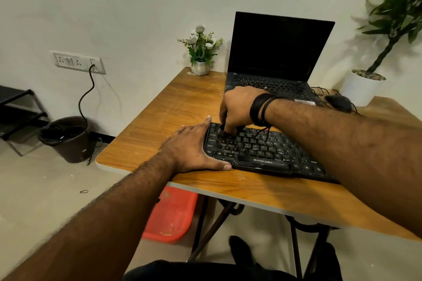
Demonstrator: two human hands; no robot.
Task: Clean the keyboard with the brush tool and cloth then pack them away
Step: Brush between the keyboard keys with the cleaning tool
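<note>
While the keyboard lies on the near part of the wooden table, its long axis runs from the left end, close to the middle of the view, away to the right and slightly nearer, where the right forearm hides much of it. That line is what the coming brushing turns on: strokes will most likely have to travel rightward along the key rows from the far-left corner where the tool now sits.

The left hand is spread wide and flat, palm on the table, with the thumb laid along the keyboard's near edge and the fingers along its left end, bracing it. It holds nothing.

The right hand reaches over the far edge of the keyboard, fingers curled narrow and pointing down onto the upper-left keys. A small dark tool shows under the fingers, presumably the brush (too small and shadowed to be sure, and no bristles can be made out). This hand is over the work, so it is the one placed to sweep, while the left one steadies.

No cloth is visible anywhere. A laptop stands open just beyond the keyboard, so far-side strokes have little room.
</note>
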